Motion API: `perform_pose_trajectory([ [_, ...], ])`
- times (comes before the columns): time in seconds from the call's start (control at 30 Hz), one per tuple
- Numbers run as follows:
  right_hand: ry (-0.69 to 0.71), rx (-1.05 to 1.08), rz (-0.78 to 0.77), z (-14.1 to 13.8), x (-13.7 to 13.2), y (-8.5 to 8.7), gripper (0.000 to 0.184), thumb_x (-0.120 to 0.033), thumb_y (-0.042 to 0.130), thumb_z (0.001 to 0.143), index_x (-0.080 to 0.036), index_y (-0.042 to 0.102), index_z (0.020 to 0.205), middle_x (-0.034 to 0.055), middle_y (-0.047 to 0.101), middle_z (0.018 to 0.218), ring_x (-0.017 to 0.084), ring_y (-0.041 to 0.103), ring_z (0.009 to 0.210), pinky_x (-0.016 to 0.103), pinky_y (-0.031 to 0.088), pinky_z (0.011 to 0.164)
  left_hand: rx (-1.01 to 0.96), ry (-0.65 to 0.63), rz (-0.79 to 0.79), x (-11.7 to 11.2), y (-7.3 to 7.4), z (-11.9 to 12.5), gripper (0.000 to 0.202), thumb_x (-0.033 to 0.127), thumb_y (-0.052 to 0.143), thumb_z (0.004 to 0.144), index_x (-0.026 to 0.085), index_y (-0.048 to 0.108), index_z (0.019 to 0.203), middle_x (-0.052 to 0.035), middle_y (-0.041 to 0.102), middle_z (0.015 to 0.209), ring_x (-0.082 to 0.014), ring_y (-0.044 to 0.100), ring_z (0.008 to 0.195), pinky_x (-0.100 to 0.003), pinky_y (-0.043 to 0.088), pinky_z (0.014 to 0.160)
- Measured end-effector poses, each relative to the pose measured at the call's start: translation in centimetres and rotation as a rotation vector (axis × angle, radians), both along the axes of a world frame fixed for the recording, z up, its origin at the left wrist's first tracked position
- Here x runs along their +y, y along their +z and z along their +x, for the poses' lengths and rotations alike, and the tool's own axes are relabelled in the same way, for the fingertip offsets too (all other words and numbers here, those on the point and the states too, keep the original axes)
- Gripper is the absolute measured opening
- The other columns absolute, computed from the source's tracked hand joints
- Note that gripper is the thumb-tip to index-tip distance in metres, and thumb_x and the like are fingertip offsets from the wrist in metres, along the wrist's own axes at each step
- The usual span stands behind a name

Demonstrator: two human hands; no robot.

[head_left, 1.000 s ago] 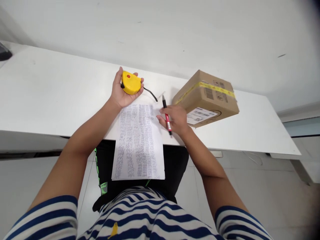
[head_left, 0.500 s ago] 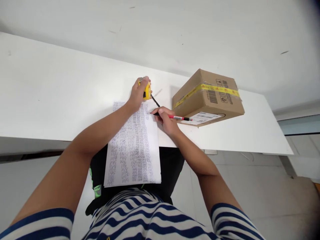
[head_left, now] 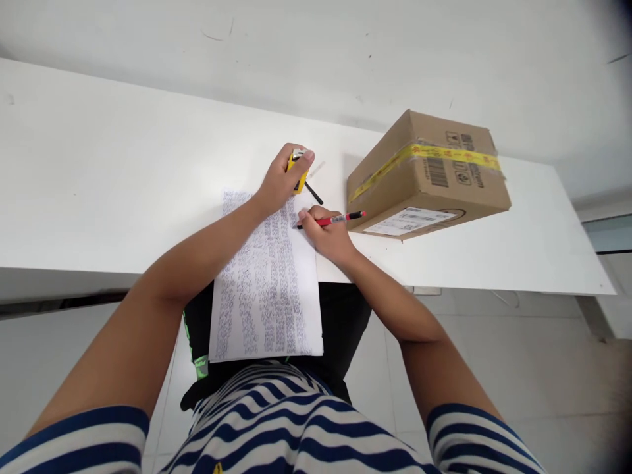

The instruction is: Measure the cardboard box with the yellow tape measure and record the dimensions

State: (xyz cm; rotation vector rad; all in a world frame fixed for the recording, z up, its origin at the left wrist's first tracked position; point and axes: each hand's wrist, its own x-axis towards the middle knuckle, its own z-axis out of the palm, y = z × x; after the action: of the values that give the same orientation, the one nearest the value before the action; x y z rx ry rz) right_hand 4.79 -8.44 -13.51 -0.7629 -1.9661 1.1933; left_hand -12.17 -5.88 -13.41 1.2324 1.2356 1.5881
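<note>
Behind a long, smooth white table, a pale, scuffed wall is being seen, and at the table's near edge the action is being played out. By the closed left hand, a yellow plastic tape measure is being gripped at the top of some white paper covered in blue handwriting, its thin black strap being left loose towards the right. By the right hand, a slim red-and-black pen is being pinched in a writing hold, its tip being aimed at the right-hand column; whether the paper is being touched cannot quite be told from up here.

Now, trouble is being invited: the lower part of the paper is being left to overhang the edge, so it could be dragged askew by a shifting forearm and a stroke spoiled. A snag is being risked too, the strap being held so near the pen hand.

To the right, a brown cardboard box, banded with yellow printed tape, is being seen near the pen, and wide rightward swings are being limited by it. Some handwriting is being hidden by the left forearm.
</note>
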Motion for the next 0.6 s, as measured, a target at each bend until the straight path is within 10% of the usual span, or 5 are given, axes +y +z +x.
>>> perform_pose_trajectory([
  [0.6, -0.014, -0.031, -0.034, 0.13, 0.08, 0.44, 0.063, -0.073, 0.058, 0.093, -0.025, 0.036, 0.058, -0.004, 0.049, 0.057, 0.013, 0.048, 0.059, 0.032, 0.044, 0.061, 0.021, -0.049, 0.033, 0.23, -0.28, 0.03, 0.038, 0.061, 0.065, 0.097, 0.024, 0.059, 0.102, -0.0013, 0.056, 0.086, -0.0147, 0.064, 0.079, -0.028, 0.052, 0.065],
])
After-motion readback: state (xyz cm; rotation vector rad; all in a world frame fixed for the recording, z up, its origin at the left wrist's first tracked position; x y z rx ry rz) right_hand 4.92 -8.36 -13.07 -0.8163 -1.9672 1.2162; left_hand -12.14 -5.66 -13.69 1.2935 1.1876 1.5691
